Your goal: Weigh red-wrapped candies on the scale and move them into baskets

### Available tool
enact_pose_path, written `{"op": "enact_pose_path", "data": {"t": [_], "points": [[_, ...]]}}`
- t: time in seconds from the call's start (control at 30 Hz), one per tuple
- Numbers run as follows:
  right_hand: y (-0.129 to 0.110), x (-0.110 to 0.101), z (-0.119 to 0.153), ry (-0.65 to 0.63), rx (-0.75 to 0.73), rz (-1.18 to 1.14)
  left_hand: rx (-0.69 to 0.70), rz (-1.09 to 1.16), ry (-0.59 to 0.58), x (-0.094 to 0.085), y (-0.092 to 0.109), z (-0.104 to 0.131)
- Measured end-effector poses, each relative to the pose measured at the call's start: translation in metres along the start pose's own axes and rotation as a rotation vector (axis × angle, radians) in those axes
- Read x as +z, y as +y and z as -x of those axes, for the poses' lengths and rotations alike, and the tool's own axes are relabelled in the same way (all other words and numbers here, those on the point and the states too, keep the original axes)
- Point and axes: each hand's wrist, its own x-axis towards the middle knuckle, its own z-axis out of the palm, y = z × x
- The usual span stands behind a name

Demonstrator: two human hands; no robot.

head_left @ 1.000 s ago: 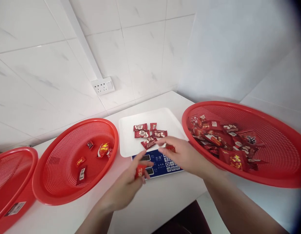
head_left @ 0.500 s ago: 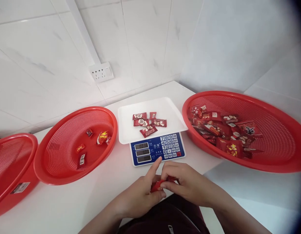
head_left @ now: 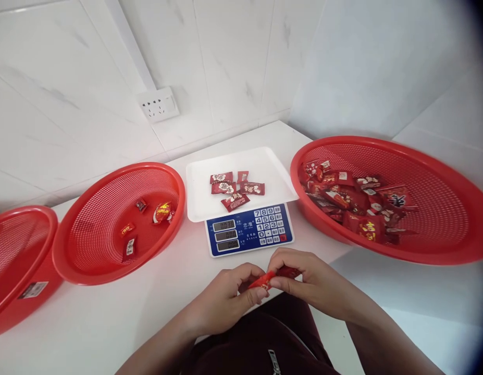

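Observation:
My left hand [head_left: 235, 297] pinches a bright red wrapped candy [head_left: 262, 282] near the table's front edge. Close against it on the right, my right hand [head_left: 299, 276] has its fingers closed on a darker red packet [head_left: 287, 272] and its thumb touches the bright red candy. Just beyond my hands stands a blue and white scale [head_left: 249, 233] with number keys and three displays. Several red candy packets [head_left: 223, 187] lie on its white tray [head_left: 198, 205].
On the left, a red mesh basket [head_left: 75, 268] holds a few candies, with another red basket [head_left: 38, 260] beside it at the far left. A large red basket [head_left: 452, 234] on the right holds many packets. A socket [head_left: 158, 104] is on the tiled wall.
My left index finger, stretched out before, has curled in to the candy. Both hands have shifted slightly right, and more of the packets between them shows. The camera view has tilted a little downward.

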Motion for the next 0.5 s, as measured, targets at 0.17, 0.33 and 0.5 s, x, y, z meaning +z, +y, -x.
{"op": "enact_pose_path", "data": {"t": [0.17,0.33,0.5], "points": [[0.005,-0.008,-0.006,0.069,-0.057,-0.088,-0.002,0.108,0.062,-0.008,-0.002,0.000],[0.006,-0.012,-0.016,0.234,-0.045,-0.248,-0.001,0.090,0.169,-0.019,-0.001,0.000],[-0.004,-0.045,-0.011,0.427,-0.060,0.026,-0.041,0.151,0.280,-0.025,-0.001,-0.003]]}}
